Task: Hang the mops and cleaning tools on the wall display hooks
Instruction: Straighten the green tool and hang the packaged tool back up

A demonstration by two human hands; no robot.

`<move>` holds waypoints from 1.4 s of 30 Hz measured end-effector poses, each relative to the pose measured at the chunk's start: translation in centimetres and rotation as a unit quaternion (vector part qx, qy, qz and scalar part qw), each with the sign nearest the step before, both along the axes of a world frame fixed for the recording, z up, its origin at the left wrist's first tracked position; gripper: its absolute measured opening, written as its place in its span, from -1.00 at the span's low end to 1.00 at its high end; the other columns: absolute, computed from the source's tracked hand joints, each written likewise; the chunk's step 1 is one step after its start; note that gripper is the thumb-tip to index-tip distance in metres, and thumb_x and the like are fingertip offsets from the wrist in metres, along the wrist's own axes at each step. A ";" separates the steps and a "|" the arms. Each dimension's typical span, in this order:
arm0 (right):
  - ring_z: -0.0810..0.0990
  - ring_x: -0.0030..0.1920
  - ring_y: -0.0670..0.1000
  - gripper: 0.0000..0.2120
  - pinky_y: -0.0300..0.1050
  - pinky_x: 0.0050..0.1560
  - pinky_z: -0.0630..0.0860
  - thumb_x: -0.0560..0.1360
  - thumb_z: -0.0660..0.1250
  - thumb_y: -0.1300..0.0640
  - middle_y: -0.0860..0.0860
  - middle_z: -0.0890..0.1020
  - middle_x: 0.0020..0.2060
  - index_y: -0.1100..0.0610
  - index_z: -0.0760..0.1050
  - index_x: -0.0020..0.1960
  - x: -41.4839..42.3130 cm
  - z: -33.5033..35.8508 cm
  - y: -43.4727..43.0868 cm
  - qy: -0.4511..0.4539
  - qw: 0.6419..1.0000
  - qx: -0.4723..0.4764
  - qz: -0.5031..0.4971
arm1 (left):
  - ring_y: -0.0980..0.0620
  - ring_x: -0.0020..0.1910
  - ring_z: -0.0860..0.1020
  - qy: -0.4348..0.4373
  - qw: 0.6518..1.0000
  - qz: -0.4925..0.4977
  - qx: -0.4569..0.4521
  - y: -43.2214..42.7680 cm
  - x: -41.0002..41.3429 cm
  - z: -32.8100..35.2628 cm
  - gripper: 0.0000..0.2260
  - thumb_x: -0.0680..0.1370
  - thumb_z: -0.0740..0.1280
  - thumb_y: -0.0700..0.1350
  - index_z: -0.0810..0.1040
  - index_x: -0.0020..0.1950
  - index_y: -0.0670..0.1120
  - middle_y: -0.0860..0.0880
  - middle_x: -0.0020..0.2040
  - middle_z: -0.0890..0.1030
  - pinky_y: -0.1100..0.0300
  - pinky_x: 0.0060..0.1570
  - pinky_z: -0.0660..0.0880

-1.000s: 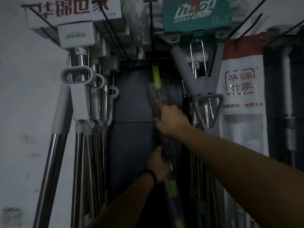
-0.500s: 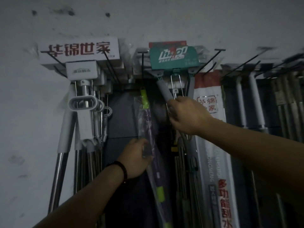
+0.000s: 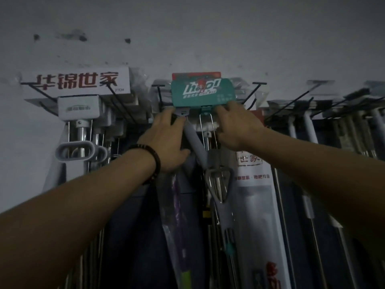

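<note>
A mop with a teal labelled head [image 3: 203, 91] hangs high on the wall from black wire hooks [image 3: 257, 90]. Its grey handle [image 3: 194, 140] slants down between my hands. My right hand [image 3: 235, 127] grips the lower right edge of the teal head with curled fingers. My left hand [image 3: 166, 140] reaches up to the head's left end; its palm side is hidden. A plastic-wrapped tool with a purple and green shaft [image 3: 177, 205] hangs straight down from behind my left hand, its top hidden.
To the left, white-headed mops [image 3: 78, 107] with steel poles hang under a white sign [image 3: 77, 82]. A white packaged item [image 3: 256, 201] hangs just right of the teal mop. More poles [image 3: 308, 126] and bare wire hooks [image 3: 300, 99] fill the right side.
My view tilted up. My left hand rose from the wrapped tool's middle to the teal head's left end. My right hand moved up from the grey handle to the head's lower edge.
</note>
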State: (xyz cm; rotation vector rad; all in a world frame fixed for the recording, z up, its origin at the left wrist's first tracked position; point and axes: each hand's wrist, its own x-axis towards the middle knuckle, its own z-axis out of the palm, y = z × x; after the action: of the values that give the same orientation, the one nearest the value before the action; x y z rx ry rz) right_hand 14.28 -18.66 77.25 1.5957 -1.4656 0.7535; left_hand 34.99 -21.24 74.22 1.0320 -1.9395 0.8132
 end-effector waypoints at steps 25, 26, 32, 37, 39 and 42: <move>0.01 0.68 0.30 -0.09 0.25 0.62 0.15 0.54 0.39 -0.13 0.27 -0.02 0.67 -0.04 -0.05 0.72 -2.3 3.6 -7.4 0.010 0.998 -0.035 0.048 | -0.21 0.68 -0.12 0.037 0.992 0.113 0.045 -7.6 -4.5 5.9 0.04 0.45 0.49 0.08 -0.18 0.69 0.16 -0.09 0.68 -0.29 -0.05 0.64 0.11; 0.01 0.68 0.29 -0.09 0.25 0.62 0.15 0.54 0.39 -0.13 0.26 -0.01 0.66 -0.05 -0.04 0.72 -2.4 3.7 -7.3 0.009 0.998 -0.034 0.049 | -0.20 0.68 -0.11 0.037 0.992 0.112 0.047 -7.5 -4.5 6.0 0.04 0.45 0.50 0.07 -0.18 0.70 0.16 -0.09 0.68 -0.29 -0.03 0.63 0.12; -0.03 0.68 0.30 -0.11 0.30 0.65 0.09 0.56 0.34 -0.15 0.28 -0.05 0.67 0.00 -0.05 0.72 -2.1 3.9 -6.8 0.009 0.999 0.006 0.037 | -0.17 0.69 -0.07 0.050 0.990 0.113 0.065 -7.3 -4.6 6.2 0.01 0.46 0.48 0.03 -0.14 0.70 0.15 -0.07 0.69 -0.28 -0.02 0.63 0.15; 0.47 0.36 0.21 -0.40 0.16 0.27 0.51 0.54 0.38 -0.02 0.19 0.47 0.36 0.13 0.33 0.52 -3.3 1.9 -5.1 0.051 0.996 -0.049 0.047 | -0.23 0.68 -0.11 0.047 0.989 0.125 0.067 -6.6 -5.4 5.8 -0.04 0.48 0.45 0.09 -0.10 0.70 0.07 -0.16 0.69 -0.18 -0.12 0.64 0.10; 0.52 0.28 0.18 -0.48 0.15 0.22 0.57 0.54 0.36 -0.01 0.16 0.53 0.29 0.12 0.40 0.45 -4.4 0.5 -4.1 0.057 0.994 -0.069 0.064 | -0.25 0.66 -0.05 0.042 0.991 0.111 0.065 -6.0 -5.8 5.0 -0.07 0.46 0.45 0.09 0.00 0.70 0.01 -0.22 0.67 -0.04 -0.13 0.63 0.12; 0.56 0.20 0.20 -0.58 0.19 0.12 0.61 0.56 0.32 -0.01 0.17 0.57 0.22 0.12 0.45 0.37 -6.5 -1.6 -2.8 0.024 0.992 -0.094 0.076 | -0.24 0.63 0.06 0.024 0.996 0.071 0.054 -4.5 -6.9 2.7 -0.14 0.44 0.44 0.11 0.13 0.66 -0.02 -0.23 0.59 0.17 -0.16 0.59 0.20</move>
State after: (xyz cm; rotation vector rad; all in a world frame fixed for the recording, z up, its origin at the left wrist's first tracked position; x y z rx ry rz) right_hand 7.77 -21.46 75.69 1.5811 -1.2102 0.9065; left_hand 28.13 -25.75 76.94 1.2549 -1.9033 0.7589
